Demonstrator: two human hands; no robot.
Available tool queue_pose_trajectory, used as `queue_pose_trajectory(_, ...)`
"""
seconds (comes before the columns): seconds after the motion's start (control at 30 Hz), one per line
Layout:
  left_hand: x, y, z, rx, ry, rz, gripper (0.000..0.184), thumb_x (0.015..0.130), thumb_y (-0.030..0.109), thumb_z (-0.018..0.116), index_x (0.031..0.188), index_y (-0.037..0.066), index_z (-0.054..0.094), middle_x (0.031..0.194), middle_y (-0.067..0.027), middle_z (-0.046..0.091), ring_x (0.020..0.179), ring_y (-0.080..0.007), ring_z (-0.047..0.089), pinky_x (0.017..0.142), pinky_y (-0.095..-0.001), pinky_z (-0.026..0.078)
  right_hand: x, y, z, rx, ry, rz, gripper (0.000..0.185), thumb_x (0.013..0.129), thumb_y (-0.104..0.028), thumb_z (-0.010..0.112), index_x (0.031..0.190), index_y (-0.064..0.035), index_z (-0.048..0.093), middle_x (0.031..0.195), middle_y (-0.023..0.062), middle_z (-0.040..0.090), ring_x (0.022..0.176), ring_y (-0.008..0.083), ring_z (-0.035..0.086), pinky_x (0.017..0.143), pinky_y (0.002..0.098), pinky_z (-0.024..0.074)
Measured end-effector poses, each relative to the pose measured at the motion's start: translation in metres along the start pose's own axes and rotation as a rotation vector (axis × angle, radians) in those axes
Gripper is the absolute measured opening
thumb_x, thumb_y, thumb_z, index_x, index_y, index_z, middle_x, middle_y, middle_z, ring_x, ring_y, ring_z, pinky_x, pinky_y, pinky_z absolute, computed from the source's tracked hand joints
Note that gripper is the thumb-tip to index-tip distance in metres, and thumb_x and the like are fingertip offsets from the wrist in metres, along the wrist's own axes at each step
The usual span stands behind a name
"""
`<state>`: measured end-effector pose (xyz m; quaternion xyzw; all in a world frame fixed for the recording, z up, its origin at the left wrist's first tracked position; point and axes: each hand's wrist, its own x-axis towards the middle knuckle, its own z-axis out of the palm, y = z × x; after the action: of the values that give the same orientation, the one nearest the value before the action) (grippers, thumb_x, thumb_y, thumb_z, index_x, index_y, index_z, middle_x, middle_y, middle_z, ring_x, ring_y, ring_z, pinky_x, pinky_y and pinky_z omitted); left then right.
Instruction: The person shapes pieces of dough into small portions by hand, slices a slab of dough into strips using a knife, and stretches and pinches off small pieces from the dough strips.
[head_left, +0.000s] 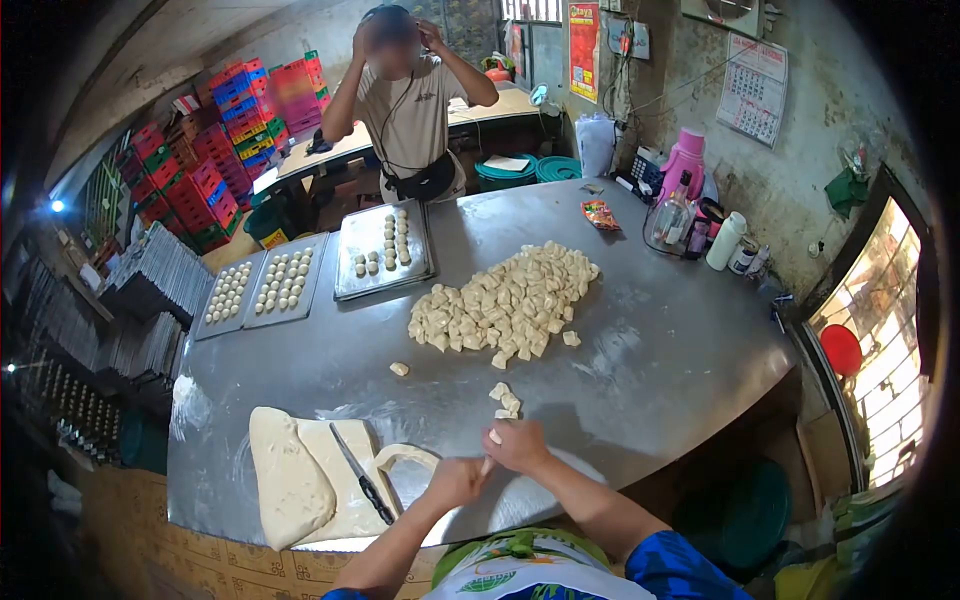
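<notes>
Near the table's front edge, my left hand (458, 483) is wrapped round a strip of dough (410, 453) that curves away to the left. My right hand (516, 445) is closed on the same dough, close beside my left, with a bit showing at its fingers. A few cut dough pieces (506, 399) lie just beyond my right hand. Farther back is a large heap of dough pieces (505, 303). To the left, a knife (362, 472) with a black handle rests on a big slab of dough (290, 485).
Trays (343, 284) with dough balls stand at the table's back left. Across the metal table (650, 350) a person (412, 110) stands with both hands raised to the head. Bottles (675, 215), a pink thermos (683, 160) and a red packet (600, 215) are at the back right.
</notes>
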<state>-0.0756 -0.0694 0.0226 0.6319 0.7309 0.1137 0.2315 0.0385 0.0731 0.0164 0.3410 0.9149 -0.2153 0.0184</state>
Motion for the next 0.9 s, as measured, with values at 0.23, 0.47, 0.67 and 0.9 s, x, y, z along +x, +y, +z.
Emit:
queue_pose_trajectory(0.23, 0.011, -0.049, 0.020, -0.506, 0.625, 0.149, 0.040, 0.074, 0.001, 0.065, 0.114, 0.003, 0.070, 0.105, -0.0101, 0.071, 0.076, -0.0249, 0.064, 0.070, -0.0313, 0.049, -0.007, 0.008, 0.032, 0.446, 0.261, -0.216, 0.032, 0.085, -0.027, 0.069, 0.110, -0.0086, 0.064, 0.108, 0.0084, 0.065, 0.090, 0.0305, 0.061, 0.079, 0.0406, 0.0477)
queue_pose_trajectory(0.47, 0.020, -0.044, -0.027, -0.684, 0.256, 0.089, 0.062, 0.072, -0.001, 0.066, 0.133, 0.003, 0.057, 0.119, -0.0172, 0.066, 0.096, -0.0294, 0.064, 0.084, -0.0334, 0.049, 0.003, -0.045, 0.005, 0.457, 0.384, -0.442, 0.024, 0.082, -0.023, 0.070, 0.100, -0.0076, 0.064, 0.093, 0.0125, 0.064, 0.087, 0.0296, 0.060, 0.078, 0.0408, 0.0473)
queue_pose_trajectory(0.67, -0.005, -0.010, -0.031, -0.307, -0.135, 0.271, 0.063, 0.072, 0.000, 0.067, 0.134, 0.004, 0.057, 0.117, -0.0194, 0.067, 0.101, -0.0317, 0.065, 0.088, -0.0339, 0.049, 0.016, 0.011, 0.037, 0.019, 0.012, 0.065, 0.027, 0.081, -0.026, 0.070, 0.097, -0.0046, 0.065, 0.089, 0.0134, 0.065, 0.079, 0.0316, 0.060, 0.071, 0.0418, 0.0478)
queue_pose_trajectory(0.9, 0.019, -0.028, 0.004, -0.497, 0.628, 0.158, 0.043, 0.074, 0.002, 0.066, 0.117, 0.003, 0.069, 0.098, -0.0155, 0.072, 0.082, -0.0295, 0.067, 0.077, -0.0337, 0.051, -0.002, -0.001, 0.024, 0.428, 0.164, -0.384, 0.038, 0.083, -0.033, 0.071, 0.107, -0.0045, 0.066, 0.092, 0.0098, 0.066, 0.076, 0.0296, 0.061, 0.068, 0.0404, 0.0481)
